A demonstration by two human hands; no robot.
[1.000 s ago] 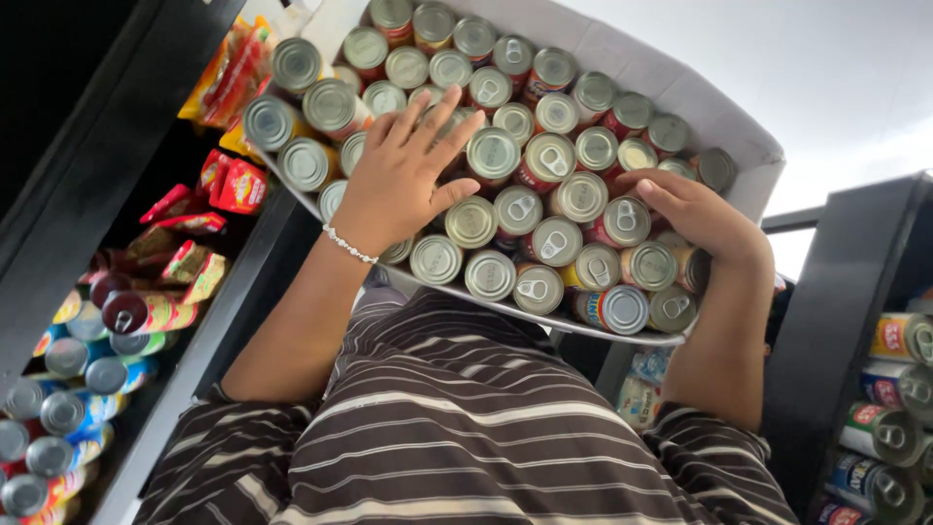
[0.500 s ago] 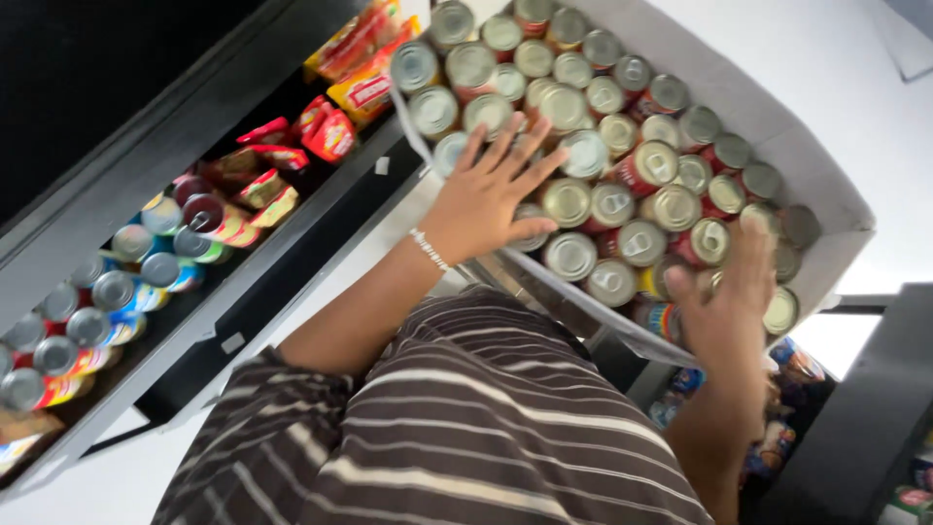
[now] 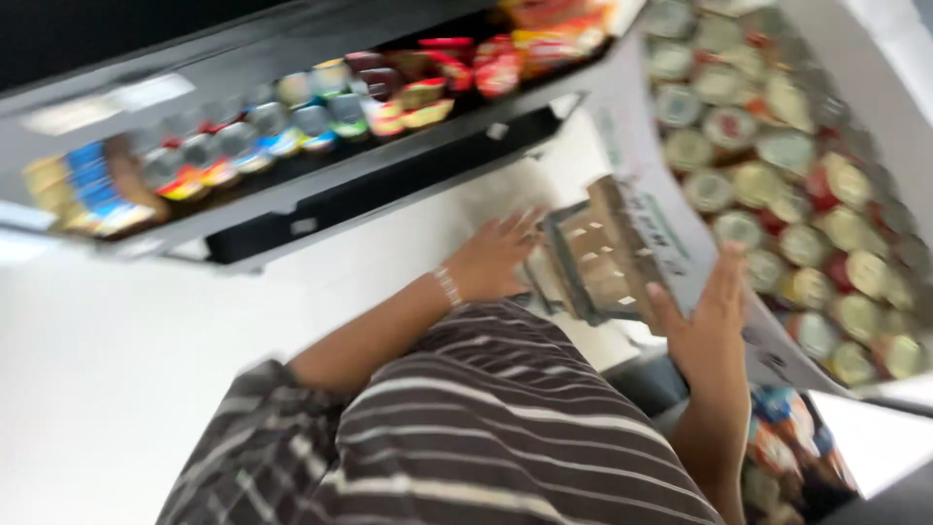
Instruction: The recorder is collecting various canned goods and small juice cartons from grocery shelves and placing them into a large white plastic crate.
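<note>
A white cardboard box (image 3: 641,146) packed with several upright cans (image 3: 777,204) fills the right side of the blurred head view. My right hand (image 3: 714,311) presses against the box's outer wall near its lower corner, fingers pointing up and thumb out to the side. My left hand (image 3: 496,258), with a bead bracelet on the wrist, has its fingers spread. It reaches toward a brown slatted crate-like thing (image 3: 603,258) under the box's near end. Whether it touches the crate I cannot tell.
A dark shelf (image 3: 389,165) runs across the top left, lined with several cans and red and yellow packets (image 3: 292,117). More cans and packets (image 3: 787,447) sit low at the right. My striped shirt fills the bottom.
My left hand has come off the can tops and dropped to the box's near end. My right hand has slid from the rim to the side wall. The view has swung left.
</note>
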